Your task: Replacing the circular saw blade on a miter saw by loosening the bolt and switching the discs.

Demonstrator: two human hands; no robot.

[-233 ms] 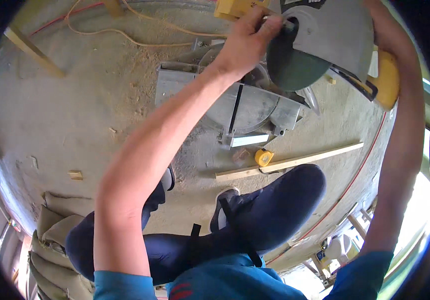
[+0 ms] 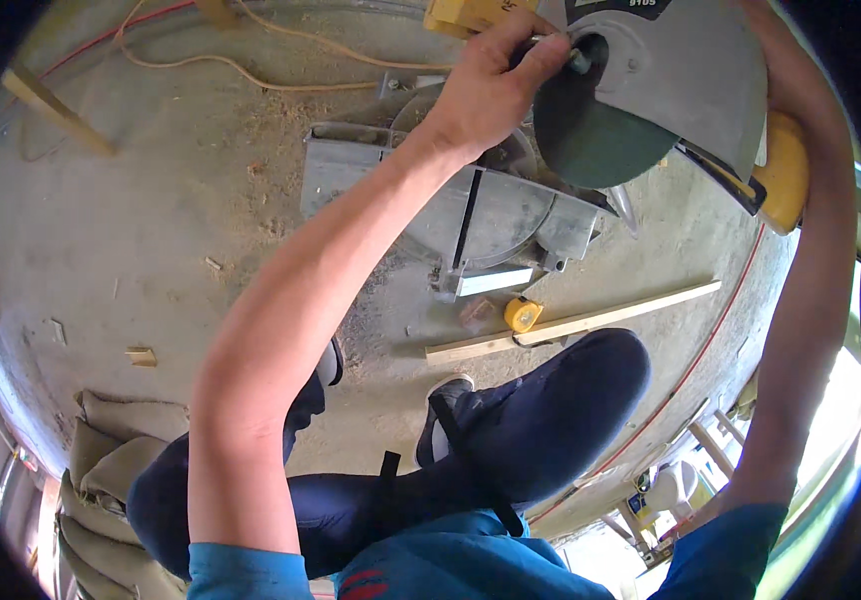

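Note:
A mitre saw with a raised head fills the top right; its grey blade guard (image 2: 686, 75) has a dark green blade cover (image 2: 601, 140) below it. My left hand (image 2: 501, 75) is closed, thumb and fingers pinched on a small metal piece (image 2: 548, 38) beside the bolt opening in the guard. Most of that piece is hidden by the fingers. My right arm reaches up along the saw's right side, past its yellow handle (image 2: 783, 172). Behind the guard, my right hand (image 2: 763, 25) hides its fingers. Beneath my left wrist lies the saw's grey metal base (image 2: 376, 190).
On the floor before the saw are a yellow tape measure (image 2: 523, 314) and a long wooden strip (image 2: 591, 325) near my knee. An orange cord (image 2: 241, 68) and sawdust lie at the left. Stacked sacks (image 2: 116, 490) stand at lower left; a red line (image 2: 696, 370) crosses the right.
The whole view has shifted slightly, with floor objects a little further left. The saw guard appears slightly lower and further right. My left hand keeps its pinch at the guard.

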